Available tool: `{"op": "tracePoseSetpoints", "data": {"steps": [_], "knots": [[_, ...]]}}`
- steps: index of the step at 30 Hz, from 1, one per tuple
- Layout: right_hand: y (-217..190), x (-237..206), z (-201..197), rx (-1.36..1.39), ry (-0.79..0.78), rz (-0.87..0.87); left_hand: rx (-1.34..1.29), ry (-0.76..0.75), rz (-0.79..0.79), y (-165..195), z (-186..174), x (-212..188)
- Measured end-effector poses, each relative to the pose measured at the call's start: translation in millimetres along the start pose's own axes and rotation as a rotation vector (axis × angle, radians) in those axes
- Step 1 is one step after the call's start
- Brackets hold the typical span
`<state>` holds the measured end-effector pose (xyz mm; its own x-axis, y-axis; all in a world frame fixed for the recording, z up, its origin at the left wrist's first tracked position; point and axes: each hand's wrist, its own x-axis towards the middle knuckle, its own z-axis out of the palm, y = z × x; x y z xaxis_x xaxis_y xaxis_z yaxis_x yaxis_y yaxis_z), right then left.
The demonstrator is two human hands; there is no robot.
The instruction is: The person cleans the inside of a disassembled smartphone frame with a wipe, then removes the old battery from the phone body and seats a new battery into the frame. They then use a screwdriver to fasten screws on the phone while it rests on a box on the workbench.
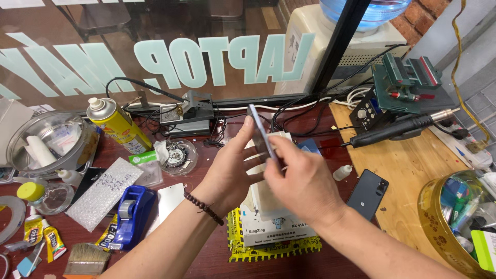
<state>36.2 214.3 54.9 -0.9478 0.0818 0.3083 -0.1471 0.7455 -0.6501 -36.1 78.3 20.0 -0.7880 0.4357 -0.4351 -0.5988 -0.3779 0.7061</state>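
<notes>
**Phone held on edge above the heating pad**

While both of our hands meet over the middle of the bench, the white heating pad (268, 204) beneath them serves as our landmark. Behind it runs the shop window (170, 46), and to its right the pale wooden board (408, 165) carries a dark phone (367, 194) lying flat, well apart from what we hold. Further right of the pad, a hot-air handpiece (398, 129) rests on that board. Left of the pad sit a glass bowl (46, 142), a yellow spray can (118, 125), a blue tape dispenser (129, 217) and, nearer the front edge, a brush (87, 259).

Directly above the pad we hold a slim phone (261, 135) turned on edge, so only its thin side shows. Our left hand (227, 173) is closed around it from the left, fingers along its face. Our right hand (305, 183) pinches its lower end, fingertips pressed to the edge.

We judge the step in hand to be an inspection or working of the seam along the phone's edge. We cannot tell whether the seam has opened. The next move would seem to call for a firm left-hand hold while the right fingertips work along the edge with light, even pressure, keeping the body from flexing.
</notes>
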Motion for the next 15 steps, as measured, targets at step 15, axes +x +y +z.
{"op": "tracePoseSetpoints", "data": {"steps": [15], "knots": [[87,26,3,0.822,-0.259,0.782,0.197,0.121,0.039,-35,-7,27]]}}
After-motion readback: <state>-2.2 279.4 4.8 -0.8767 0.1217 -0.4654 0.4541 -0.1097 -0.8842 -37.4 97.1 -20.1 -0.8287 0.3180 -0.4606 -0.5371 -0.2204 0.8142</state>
